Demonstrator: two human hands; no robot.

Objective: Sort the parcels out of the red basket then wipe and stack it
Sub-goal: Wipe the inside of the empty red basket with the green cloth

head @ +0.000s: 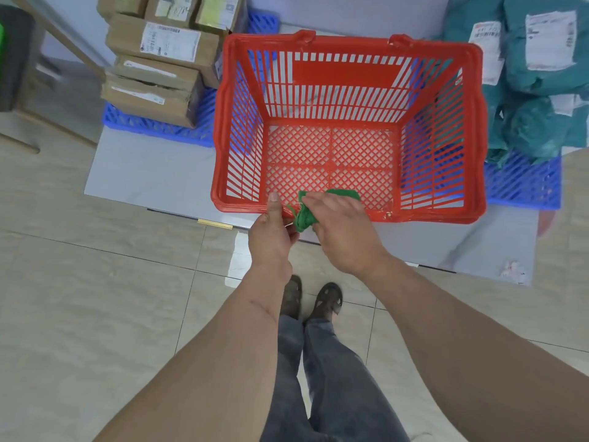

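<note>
At the near rim of the red basket [347, 122], both hands meet. The left hand [272, 232] grips that rim, its thumb lying flat on top of the edge and pointing away from the person, the fingers curled underneath out of sight. Just to the right of it, nearly touching, the right hand [342, 226] is clenched around a green cloth [307, 213], pressing it against the same rim; one bunched end of the cloth hangs outside the basket between the two hands, and a flatter end shows beyond the knuckles, inside, against the mesh floor.

The basket stands upright on a pale grey mat [153, 173], its inside bare except for the cloth. Its handles are folded down at the far rim, well away from the grip.

Beyond the left hand and off to the left, cardboard boxes [159, 65] with shipping labels are stacked on a blue pallet [149, 124]. Beyond the right hand and off to the right, teal mailing bags [538, 74] with white labels are piled on another blue pallet [522, 183], which sits just beside the basket's right wall.

Below the hands, toward the person, lie beige floor tiles [95, 298], grey trousers and dark shoes [328, 299].
</note>
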